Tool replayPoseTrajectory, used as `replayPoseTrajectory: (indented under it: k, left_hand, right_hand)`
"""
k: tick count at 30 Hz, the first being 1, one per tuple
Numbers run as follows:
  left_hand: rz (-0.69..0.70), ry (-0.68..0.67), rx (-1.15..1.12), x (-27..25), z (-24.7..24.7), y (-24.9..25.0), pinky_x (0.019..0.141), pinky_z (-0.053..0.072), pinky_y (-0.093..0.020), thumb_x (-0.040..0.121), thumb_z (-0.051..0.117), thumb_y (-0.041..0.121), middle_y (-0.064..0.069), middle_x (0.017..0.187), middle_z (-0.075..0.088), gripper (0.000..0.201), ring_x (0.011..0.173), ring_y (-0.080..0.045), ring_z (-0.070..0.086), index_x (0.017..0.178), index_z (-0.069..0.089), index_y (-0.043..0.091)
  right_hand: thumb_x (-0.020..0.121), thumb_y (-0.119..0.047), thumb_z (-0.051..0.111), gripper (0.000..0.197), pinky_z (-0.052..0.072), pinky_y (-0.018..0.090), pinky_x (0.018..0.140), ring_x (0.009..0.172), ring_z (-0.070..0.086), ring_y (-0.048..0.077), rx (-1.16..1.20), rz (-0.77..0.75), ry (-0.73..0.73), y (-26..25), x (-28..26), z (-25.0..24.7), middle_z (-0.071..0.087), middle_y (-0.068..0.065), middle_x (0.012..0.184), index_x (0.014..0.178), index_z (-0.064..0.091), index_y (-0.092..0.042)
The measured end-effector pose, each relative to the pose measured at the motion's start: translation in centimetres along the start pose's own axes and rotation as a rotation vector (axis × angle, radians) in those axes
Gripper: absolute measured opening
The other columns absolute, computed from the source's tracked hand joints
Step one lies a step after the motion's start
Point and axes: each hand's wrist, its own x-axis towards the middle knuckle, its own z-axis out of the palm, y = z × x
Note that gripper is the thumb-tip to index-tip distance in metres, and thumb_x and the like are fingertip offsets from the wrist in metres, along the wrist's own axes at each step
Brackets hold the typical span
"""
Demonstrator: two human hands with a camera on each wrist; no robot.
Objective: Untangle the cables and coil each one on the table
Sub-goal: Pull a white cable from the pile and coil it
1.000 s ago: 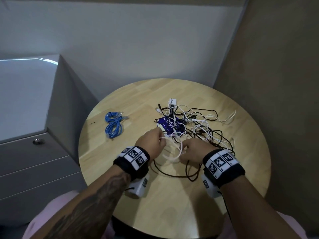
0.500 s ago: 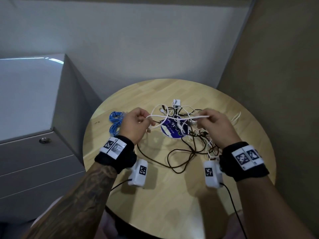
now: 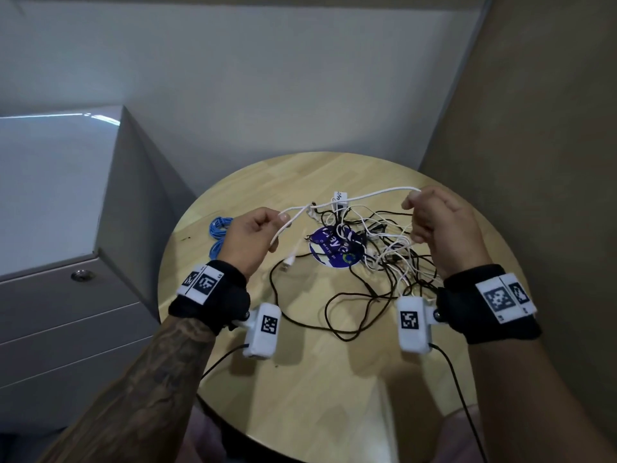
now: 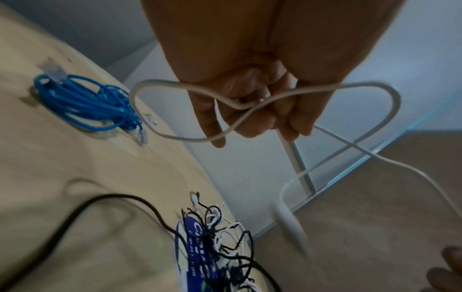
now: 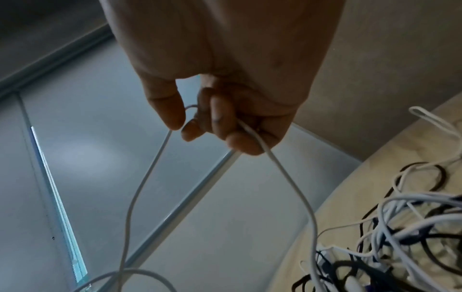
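A white cable stretches in the air between both hands above the round wooden table. My left hand pinches it at the left; in the left wrist view the white cable loops through the curled fingers. My right hand grips the other part; in the right wrist view the white cable runs down from the fingers into the tangle. The tangle of black and white cables lies on the table under the hands. A coiled blue cable lies at the left.
A round blue sticker or disc lies under the tangle. A long black cable loops toward the near side of the table. A grey cabinet stands left of the table; walls close in behind and to the right.
Both hands have risen from the tangle and moved apart, drawing the white cable taut between them. The right hand moved up and right, the left hand left.
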Motion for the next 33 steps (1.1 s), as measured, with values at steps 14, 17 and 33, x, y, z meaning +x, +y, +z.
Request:
replayPoseTrajectory:
  k: [14,17,33]
  left_hand:
    - [0.112,0.017,-0.099,-0.6,-0.3,1.3,0.083,0.052,-0.041,0.101,0.05,0.026,-0.002,0.093,0.07,0.03,0.09,-0.015,0.064,0.082,0.069,0.013]
    - [0.054,0.104,-0.315,0.7,-2.0,1.6,0.072,0.049,-0.035,0.104,0.042,0.031,-0.004,0.068,0.057,0.036,0.064,-0.018,0.055,0.08,0.063,0.015]
    - [-0.18,-0.313,-0.712,-2.4,3.9,2.3,0.097,0.049,-0.04,0.102,0.041,0.014,-0.02,0.124,0.065,0.013,0.112,-0.026,0.062,0.092,0.05,0.014]
  right_hand:
    - [0.09,-0.043,0.068,0.03,0.044,0.031,0.073,0.077,0.055,0.021,-0.44,0.009,0.411,2.8,2.0,-4.4,0.06,0.004,0.082,0.082,0.064,-0.014]
    - [0.086,-0.044,0.068,0.031,0.05,0.038,0.078,0.087,0.063,0.032,-0.637,0.066,0.43,3.0,2.1,-6.3,0.065,0.004,0.085,0.075,0.059,-0.016]
    - [0.097,-0.018,0.066,0.007,0.056,0.052,0.08,0.068,0.067,0.025,-0.175,0.138,-0.414,3.1,-4.8,8.0,0.073,0.0,0.075,0.096,0.061,-0.014]
